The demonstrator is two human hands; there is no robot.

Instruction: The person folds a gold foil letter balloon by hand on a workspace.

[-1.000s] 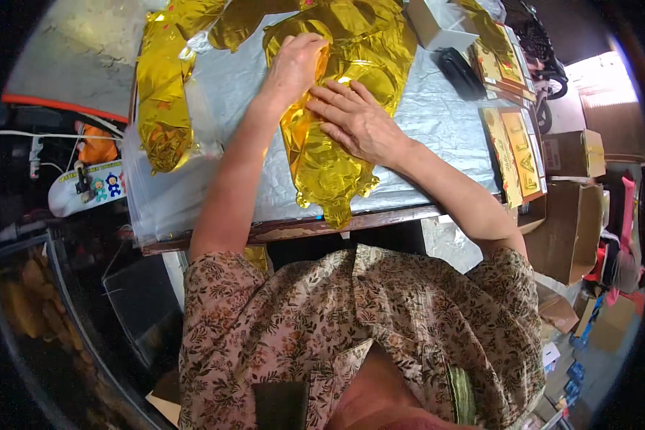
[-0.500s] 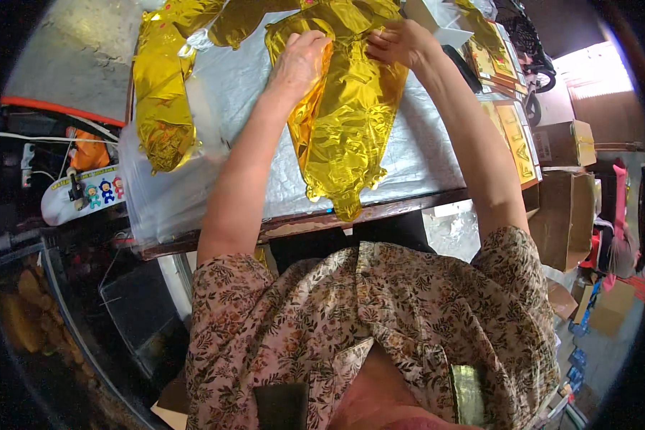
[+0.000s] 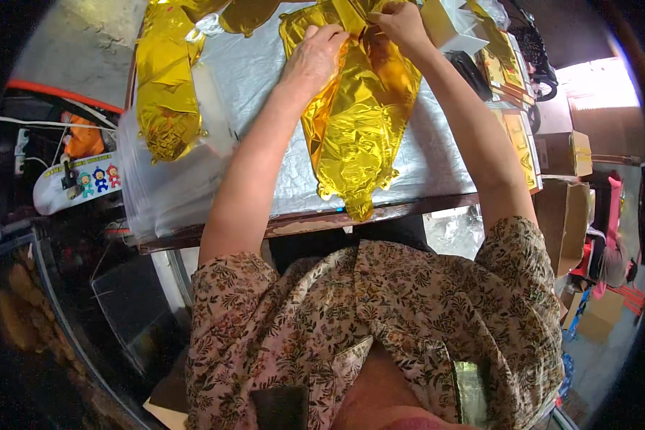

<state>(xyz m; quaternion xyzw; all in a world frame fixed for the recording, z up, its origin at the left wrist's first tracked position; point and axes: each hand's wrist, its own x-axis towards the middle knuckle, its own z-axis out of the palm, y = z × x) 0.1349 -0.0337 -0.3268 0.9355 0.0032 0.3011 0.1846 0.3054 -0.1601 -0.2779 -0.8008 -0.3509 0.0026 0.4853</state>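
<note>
An uninflated gold foil balloon (image 3: 362, 136) lies lengthwise on the table, its narrow tabbed end at the near edge. My left hand (image 3: 317, 57) grips a fold of the foil on its left side, fingers bent inward. Farther up on the right, my right hand (image 3: 403, 25) pinches the foil between thumb and fingers. A raised crease runs between both hands, and the foil's far end leaves the top of the view. At the left of the table lies another flat gold foil balloon (image 3: 166, 93).
Silvery sheeting covers the table (image 3: 247, 147), with clear plastic (image 3: 158, 193) over its left edge. A white box (image 3: 451, 27) and a black case (image 3: 471, 75) stand at the right. Cardboard boxes (image 3: 562, 222) are stacked beyond. A skateboard (image 3: 79, 183) sits at the left.
My right hand has moved farther away and closed into a pinch, lifting the foil into a crease. My left hand has shifted slightly right along with the balloon.
</note>
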